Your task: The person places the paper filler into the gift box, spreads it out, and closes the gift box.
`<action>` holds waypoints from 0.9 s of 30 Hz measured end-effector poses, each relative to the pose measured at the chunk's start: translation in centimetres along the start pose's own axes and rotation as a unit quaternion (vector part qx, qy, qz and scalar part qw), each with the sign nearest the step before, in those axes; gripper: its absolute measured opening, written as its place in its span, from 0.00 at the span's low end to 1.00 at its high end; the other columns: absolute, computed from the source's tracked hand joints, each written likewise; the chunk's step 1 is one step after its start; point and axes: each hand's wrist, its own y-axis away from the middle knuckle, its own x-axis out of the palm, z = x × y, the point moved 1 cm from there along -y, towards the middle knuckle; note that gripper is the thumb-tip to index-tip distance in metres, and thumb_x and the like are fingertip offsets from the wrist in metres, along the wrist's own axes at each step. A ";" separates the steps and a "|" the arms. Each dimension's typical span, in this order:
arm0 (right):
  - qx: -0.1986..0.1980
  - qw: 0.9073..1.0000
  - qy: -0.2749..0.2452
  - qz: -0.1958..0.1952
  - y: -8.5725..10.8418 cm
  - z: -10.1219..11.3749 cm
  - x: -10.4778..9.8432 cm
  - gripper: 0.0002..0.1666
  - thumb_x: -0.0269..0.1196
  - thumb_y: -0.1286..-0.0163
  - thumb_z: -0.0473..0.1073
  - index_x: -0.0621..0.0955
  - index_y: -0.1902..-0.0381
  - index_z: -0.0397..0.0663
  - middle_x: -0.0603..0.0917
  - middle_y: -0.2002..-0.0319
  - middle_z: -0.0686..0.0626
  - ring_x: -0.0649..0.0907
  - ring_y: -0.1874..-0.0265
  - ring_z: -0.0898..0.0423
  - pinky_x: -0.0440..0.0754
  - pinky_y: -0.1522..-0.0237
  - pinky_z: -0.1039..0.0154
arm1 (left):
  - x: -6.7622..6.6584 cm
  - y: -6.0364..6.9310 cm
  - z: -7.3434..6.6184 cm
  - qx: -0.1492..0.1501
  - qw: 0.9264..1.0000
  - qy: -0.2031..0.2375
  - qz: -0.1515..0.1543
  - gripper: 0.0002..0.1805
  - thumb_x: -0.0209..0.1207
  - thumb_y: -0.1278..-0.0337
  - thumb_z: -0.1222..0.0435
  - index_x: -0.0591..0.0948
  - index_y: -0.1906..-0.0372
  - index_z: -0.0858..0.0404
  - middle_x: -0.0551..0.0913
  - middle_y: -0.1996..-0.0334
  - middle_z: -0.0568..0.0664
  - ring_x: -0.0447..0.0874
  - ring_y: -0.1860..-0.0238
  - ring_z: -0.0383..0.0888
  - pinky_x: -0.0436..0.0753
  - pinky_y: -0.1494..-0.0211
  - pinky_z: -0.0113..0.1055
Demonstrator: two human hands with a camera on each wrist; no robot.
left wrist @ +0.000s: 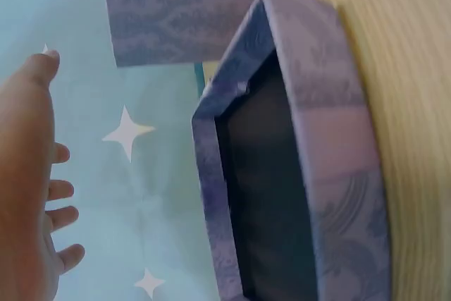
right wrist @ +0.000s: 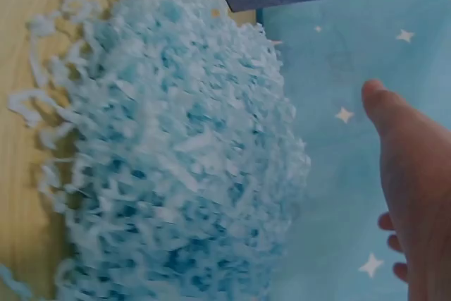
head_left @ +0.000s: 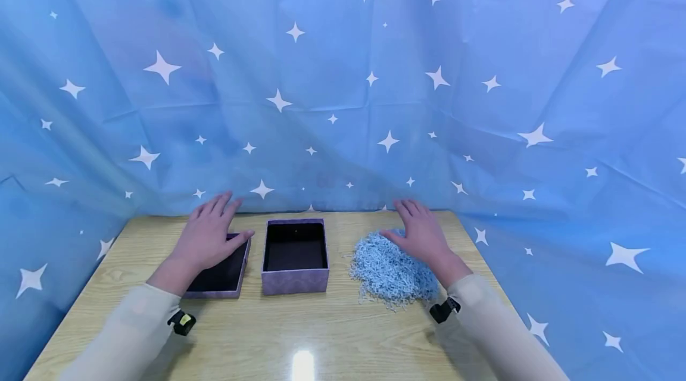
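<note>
My left hand (head_left: 206, 239) hovers over the shallow purple box lid (head_left: 222, 274), its fingers spread and holding nothing. The lid lies with its black inside facing up; in the left wrist view its patterned purple rim (left wrist: 338, 139) shows close by. Right of it stands a deeper purple box (head_left: 295, 281) with a black interior, uncovered. A heap of light blue shredded paper (head_left: 388, 274) lies on the right, and my right hand (head_left: 423, 235) is held above it with extended fingers, gripping nothing. In the right wrist view that hand (right wrist: 416, 174) appears apart from the paper shreds (right wrist: 183, 146).
Everything lies on a light wood-grain table (head_left: 343, 333). Behind and beside the table hangs a blue curtain (head_left: 332, 71) with white stars, close to the back edge. Loose shreds (head_left: 367, 294) lie around the foot of the paper heap.
</note>
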 end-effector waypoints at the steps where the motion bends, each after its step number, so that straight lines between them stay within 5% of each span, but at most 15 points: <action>1: 0.000 1.000 -0.005 -0.002 0.3 0.1 0.1 0.59 0.66 0.24 0.75 0.67 0.14 0.39 0.71 0.20 0.33 0.66 0.18 0.31 0.63 0.20 0.31 | 0.1 0.0 -0.2 0.006 1.000 0.007 0.000 0.50 0.57 0.21 0.34 0.65 0.14 0.66 0.59 0.14 0.68 0.57 0.16 0.70 0.62 0.21 0.73; 17: 0.008 0.998 -0.057 -0.007 3.8 0.7 2.9 0.57 0.66 0.24 0.75 0.70 0.16 0.38 0.73 0.21 0.33 0.71 0.22 0.32 0.69 0.24 0.30 | 2.2 0.5 -2.5 0.051 0.991 0.124 0.022 0.50 0.61 0.21 0.36 0.63 0.13 0.66 0.61 0.14 0.63 0.60 0.16 0.68 0.64 0.19 0.69; 27: 0.012 0.997 -0.077 -0.006 5.4 1.0 3.4 0.57 0.68 0.25 0.74 0.71 0.17 0.38 0.74 0.22 0.33 0.73 0.24 0.31 0.72 0.27 0.28 | 3.4 1.2 -3.1 0.079 0.984 0.153 0.038 0.53 0.66 0.25 0.39 0.59 0.10 0.62 0.56 0.11 0.60 0.58 0.15 0.67 0.65 0.19 0.68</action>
